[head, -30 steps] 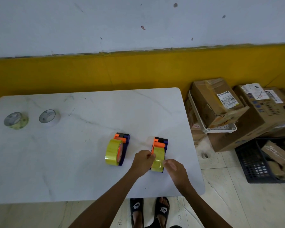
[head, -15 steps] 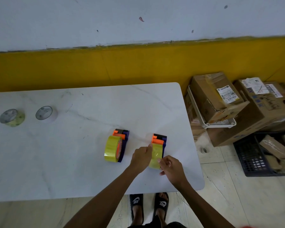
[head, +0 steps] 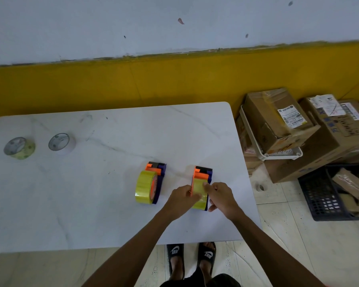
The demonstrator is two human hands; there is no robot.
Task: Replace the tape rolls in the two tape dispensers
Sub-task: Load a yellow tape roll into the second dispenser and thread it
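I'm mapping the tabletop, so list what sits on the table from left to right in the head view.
Yellowish tape roll → white tape roll → left dispenser → left hand → right dispenser, held by both hands → right hand.

Dim, even indoor light, soft faint shadows, wide-angle bending at the edges.

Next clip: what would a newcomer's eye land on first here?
Two orange-and-purple tape dispensers with yellow rolls stand near the white table's front right; the left hand and right hand grip the right dispenser, the left dispenser stands untouched. Two loose tape rolls lie far left.
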